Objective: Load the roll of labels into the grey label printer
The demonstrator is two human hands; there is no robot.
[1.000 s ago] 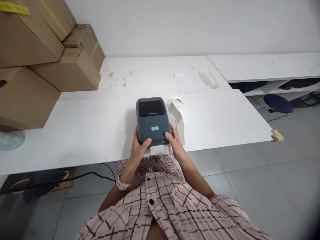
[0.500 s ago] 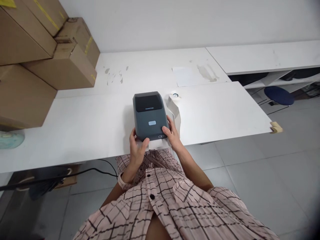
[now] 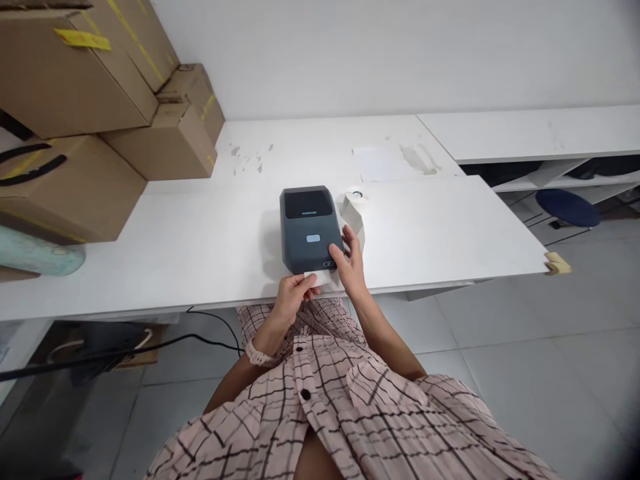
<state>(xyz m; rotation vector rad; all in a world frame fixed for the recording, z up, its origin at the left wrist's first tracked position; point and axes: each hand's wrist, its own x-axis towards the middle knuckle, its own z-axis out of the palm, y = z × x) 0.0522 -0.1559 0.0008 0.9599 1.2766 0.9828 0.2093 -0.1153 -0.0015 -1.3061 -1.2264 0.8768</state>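
A dark grey-blue label printer [image 3: 311, 230] sits near the front edge of the white table, its light button facing up. From its front end a white label strip [image 3: 323, 277] sticks out. My left hand [image 3: 293, 297] pinches the strip's left end between thumb and fingers, just below the printer. My right hand [image 3: 351, 265] grips the printer's front right corner, thumb on top and fingers along the side. Behind the printer, a white label roll [image 3: 357, 197] stands with paper trailing forward along the printer's right side.
Stacked cardboard boxes [image 3: 120, 87] take up the table's left end, with a greenish rolled bundle [image 3: 45, 252] in front. A white paper sheet [image 3: 377, 163] lies at the back. Yellowish padding [image 3: 557, 263] covers the tabletop's right corner. A blue stool [image 3: 567, 207] stands beyond, and a black cable [image 3: 200, 339] hangs below.
My left hand has left the printer's front left side and taken hold of the label strip. My right hand stays on the printer. The view has shifted slightly to the left.
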